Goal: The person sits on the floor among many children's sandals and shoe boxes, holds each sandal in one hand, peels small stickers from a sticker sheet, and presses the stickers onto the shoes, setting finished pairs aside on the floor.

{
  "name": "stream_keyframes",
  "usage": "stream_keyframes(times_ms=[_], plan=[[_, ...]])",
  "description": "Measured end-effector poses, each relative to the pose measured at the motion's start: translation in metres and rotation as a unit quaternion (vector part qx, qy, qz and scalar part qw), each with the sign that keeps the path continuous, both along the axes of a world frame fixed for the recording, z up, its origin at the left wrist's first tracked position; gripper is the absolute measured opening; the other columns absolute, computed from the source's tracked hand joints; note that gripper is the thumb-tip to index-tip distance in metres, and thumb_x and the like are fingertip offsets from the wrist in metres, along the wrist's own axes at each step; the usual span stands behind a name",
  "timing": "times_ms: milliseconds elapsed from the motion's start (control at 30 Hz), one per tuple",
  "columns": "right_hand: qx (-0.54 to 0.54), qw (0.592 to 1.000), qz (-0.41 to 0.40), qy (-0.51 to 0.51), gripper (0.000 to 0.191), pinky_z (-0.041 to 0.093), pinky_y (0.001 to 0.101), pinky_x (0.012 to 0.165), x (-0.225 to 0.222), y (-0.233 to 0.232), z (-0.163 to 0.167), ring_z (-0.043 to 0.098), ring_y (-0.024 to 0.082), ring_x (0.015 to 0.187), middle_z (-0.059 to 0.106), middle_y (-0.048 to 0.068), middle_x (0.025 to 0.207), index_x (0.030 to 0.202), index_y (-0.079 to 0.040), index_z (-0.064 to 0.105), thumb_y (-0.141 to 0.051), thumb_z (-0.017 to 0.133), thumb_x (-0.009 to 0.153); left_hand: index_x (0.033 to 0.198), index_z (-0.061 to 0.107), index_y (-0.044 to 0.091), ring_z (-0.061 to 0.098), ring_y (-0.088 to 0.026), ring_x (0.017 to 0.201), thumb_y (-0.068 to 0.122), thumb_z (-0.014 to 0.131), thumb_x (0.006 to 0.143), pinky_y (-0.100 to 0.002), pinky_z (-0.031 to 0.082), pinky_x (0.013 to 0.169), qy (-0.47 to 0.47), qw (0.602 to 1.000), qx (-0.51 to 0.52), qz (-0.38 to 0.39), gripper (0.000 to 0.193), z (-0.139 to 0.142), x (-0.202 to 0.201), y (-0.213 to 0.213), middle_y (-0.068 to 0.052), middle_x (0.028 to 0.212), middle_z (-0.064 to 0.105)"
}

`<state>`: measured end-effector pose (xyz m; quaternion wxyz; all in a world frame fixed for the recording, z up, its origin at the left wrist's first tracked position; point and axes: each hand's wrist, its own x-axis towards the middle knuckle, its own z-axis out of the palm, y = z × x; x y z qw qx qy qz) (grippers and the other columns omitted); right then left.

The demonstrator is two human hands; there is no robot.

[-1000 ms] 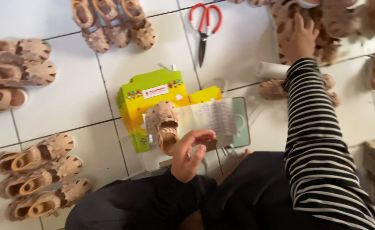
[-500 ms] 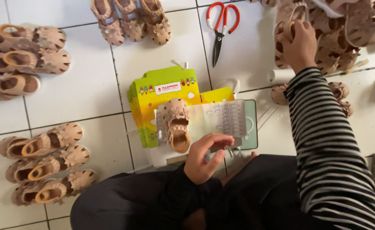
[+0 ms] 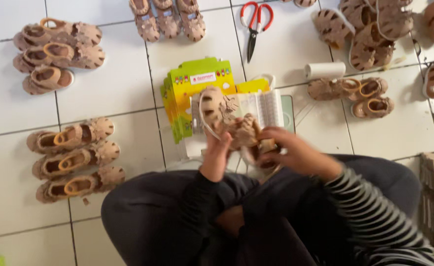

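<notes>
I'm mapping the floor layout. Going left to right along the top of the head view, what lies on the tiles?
Stack of tan sandals → row of three sandals → red-handled scissors → white roll → heap of sandals.

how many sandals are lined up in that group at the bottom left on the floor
3 sandals, side by side on the white tile floor: the top one, the middle one and the bottom one. None looks hidden there.
</notes>
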<state>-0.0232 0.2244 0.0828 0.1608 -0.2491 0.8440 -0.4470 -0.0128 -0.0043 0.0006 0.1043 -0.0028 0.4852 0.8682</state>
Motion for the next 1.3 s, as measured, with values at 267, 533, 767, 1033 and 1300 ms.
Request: stream_keyframes(times_ms=[267,533,767,1033,1300], plan=[[0.18,0.972,0.107,0.103,0.082,0.049,0.0428,0.092,0.051,-0.052,-0.06,0.06,0.032,0.103,0.065,0.009,0.109,0.157,-0.022,0.039,-0.011,0.072,0.082,0.168,0.019,0.005,0.046,-0.038,0.142,0.02,0.068,0.1,-0.05,0.042,0.118,0.243,0.801,-0.499,0.223,0.085,0.02,0.009,-0.041,-0.025,0.157,0.045],[0.173,0.957,0.049,0.229,0.072,0.051,0.0471,0.087,0.049,-0.08,-0.098,0.063,0.038,0.102,0.064,0.02,0.116,0.147,-0.012,0.049,-0.02,0.074,0.08,0.162,0.02,-0.003,0.046,-0.047,0.129,0.032,0.087,0.086,-0.057,0.038,0.111,0.201,0.756,-0.551,0.29,0.107,0.042,0.016,-0.03,-0.028,0.141,0.05],[0.095,0.956,-0.159,0.226,0.027,0.052,0.0449,0.091,0.005,-0.05,-0.096,0.063,0.038,0.105,0.067,0.02,0.11,0.114,-0.002,0.071,-0.009,0.071,0.088,0.163,0.022,0.003,0.048,-0.044,0.134,0.03,0.085,0.089,-0.054,0.039,0.115,0.249,0.749,-0.533,0.304,0.101,0.043,0.011,-0.032,-0.026,0.147,0.048],[0.108,0.939,-0.271,0.183,0.018,0.055,0.0443,0.084,-0.068,0.003,-0.117,0.068,0.037,0.091,0.071,0.019,0.103,0.106,-0.001,0.076,0.0,0.067,0.092,0.159,0.033,0.005,0.055,-0.037,0.136,0.033,0.065,0.103,-0.051,0.045,0.116,0.041,0.969,0.243,0.015,0.07,0.023,-0.003,-0.047,-0.017,0.154,0.05],[0.131,0.93,-0.301,0.166,0.033,0.051,0.0437,0.086,-0.057,-0.011,-0.123,0.062,0.036,0.097,0.064,0.019,0.109,0.113,0.006,0.072,-0.009,0.077,0.084,0.16,0.033,0.003,0.055,-0.037,0.137,0.042,0.058,0.107,-0.052,0.043,0.118,-0.009,0.962,0.271,-0.017,0.069,-0.01,-0.005,-0.047,-0.016,0.152,0.051]])
